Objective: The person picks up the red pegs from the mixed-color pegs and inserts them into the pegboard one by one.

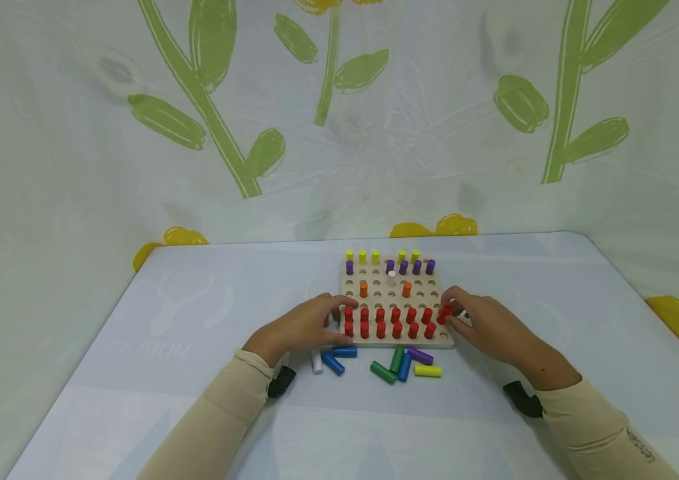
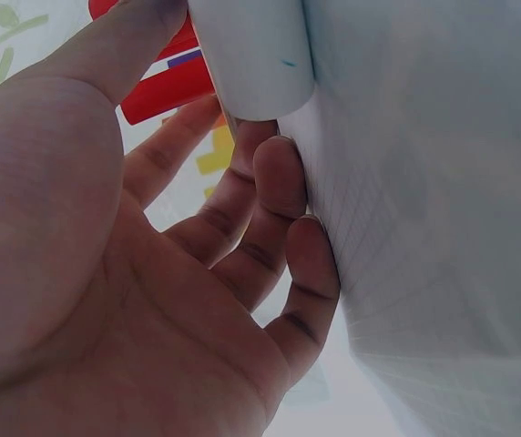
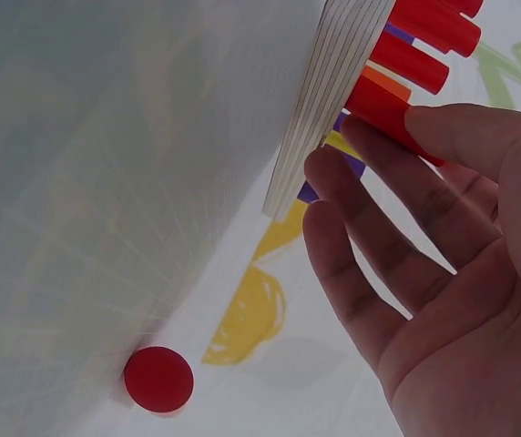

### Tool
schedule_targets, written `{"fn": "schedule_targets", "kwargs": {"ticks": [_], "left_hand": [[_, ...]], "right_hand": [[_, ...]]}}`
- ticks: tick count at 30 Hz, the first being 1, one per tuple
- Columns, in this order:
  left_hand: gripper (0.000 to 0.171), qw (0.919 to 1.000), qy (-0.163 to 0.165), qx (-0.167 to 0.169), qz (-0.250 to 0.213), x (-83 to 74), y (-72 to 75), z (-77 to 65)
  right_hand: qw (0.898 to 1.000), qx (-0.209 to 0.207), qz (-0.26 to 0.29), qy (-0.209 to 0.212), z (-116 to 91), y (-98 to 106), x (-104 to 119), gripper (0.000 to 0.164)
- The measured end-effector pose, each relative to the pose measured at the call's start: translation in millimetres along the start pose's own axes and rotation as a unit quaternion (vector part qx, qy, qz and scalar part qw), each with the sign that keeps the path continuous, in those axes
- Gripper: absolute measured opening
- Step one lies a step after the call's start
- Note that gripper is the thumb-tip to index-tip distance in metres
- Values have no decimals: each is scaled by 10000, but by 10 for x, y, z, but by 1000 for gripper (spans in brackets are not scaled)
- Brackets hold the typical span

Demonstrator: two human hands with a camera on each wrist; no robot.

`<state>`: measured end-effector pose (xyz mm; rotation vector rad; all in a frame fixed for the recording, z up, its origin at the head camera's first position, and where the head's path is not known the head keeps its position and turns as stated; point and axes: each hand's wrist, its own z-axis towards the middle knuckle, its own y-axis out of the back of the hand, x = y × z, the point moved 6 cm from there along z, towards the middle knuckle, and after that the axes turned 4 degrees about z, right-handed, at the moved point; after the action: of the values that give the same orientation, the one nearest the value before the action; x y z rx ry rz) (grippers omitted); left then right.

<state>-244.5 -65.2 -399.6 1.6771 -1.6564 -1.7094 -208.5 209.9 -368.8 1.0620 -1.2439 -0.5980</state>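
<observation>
A wooden pegboard (image 1: pixel 396 343) lies on the table. Two front rows of red pegs (image 1: pixel 396 315) stand in it. My left hand (image 1: pixel 306 323) grips the board's left edge, thumb at the front corner and fingers along the side. At the right end of the second row, my right hand (image 1: pixel 492 328) pinches a red peg (image 3: pixel 383 114) between thumb and index finger, upright at the board. Whether it is fully seated I cannot tell. Another red peg (image 3: pixel 158 381) is on the table in the right wrist view; the head view does not show it.
Yellow pegs (image 1: pixel 376 257), purple pegs (image 1: pixel 417 267), orange pegs (image 1: pixel 407 289) and a white peg (image 1: pixel 391 278) stand farther back on the board. Before it lie loose green pegs (image 1: pixel 384 372), blue pegs (image 1: pixel 333 364), a purple peg (image 1: pixel 420 356), a yellow peg (image 1: pixel 428 371) and a white peg (image 1: pixel 317 361).
</observation>
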Motion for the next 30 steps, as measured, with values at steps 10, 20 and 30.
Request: {"fn": "schedule_targets", "kwargs": {"ticks": [10,20,30], "left_hand": [[67,10000,-26,-3,4,11,-4,10],[68,10000,-25,-21,12,-9,-8,14],[68,10000,29,-6,-36,-3,0,-4]], "right_hand": [[10000,-40,-70,46,-4,-7,-2,31],[9999,-46,-120,100,-24,-2,2,30],[10000,-12,30,69,-37,47,-14,30]]}}
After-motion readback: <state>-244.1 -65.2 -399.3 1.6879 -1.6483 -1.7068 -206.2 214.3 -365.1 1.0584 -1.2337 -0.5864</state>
